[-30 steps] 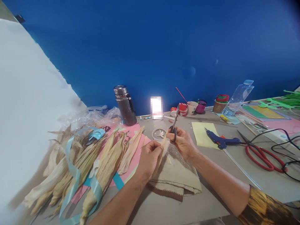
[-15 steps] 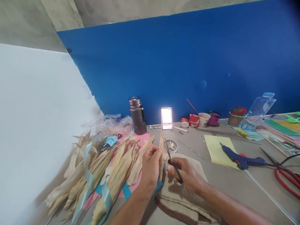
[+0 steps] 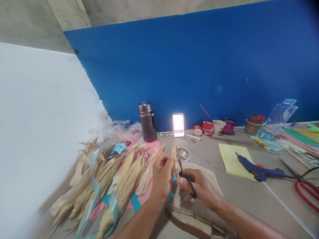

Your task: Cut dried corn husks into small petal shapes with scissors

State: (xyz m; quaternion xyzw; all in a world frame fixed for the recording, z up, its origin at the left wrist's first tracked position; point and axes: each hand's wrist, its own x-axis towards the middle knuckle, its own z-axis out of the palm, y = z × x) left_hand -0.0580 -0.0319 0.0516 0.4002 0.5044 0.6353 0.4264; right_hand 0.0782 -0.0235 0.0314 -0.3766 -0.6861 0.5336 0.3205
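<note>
My left hand [image 3: 161, 172] pinches a narrow, pale strip of corn husk [image 3: 173, 155] upright between thumb and fingers. Close beside it, my right hand [image 3: 199, 186] grips black-handled scissors [image 3: 186, 181], their blades pointing up along the strip's right side. Whether the blades touch the strip I cannot tell. Under my hands lies a folded beige cloth [image 3: 189, 212] with a brown edge. Left of my left hand, dried corn husks [image 3: 132, 172] are heaped on pink paper [image 3: 149, 196], with a light blue ribbon [image 3: 94, 176] draped across them.
A dark thermos [image 3: 147, 122] and a bright, blurred-out screen [image 3: 178, 125] stand at the back. A tape roll [image 3: 183, 155] lies beyond the scissors. To the right are yellow paper [image 3: 229, 159], a blue glue gun [image 3: 261, 171], red-handled scissors [image 3: 306, 189], paint pots [image 3: 207, 128] and a plastic bottle [image 3: 277, 119].
The view has shifted slightly, so everything sits a little further right. The husk strip shows less of its width and its lower part is now hidden. Both hands keep their holds.
</note>
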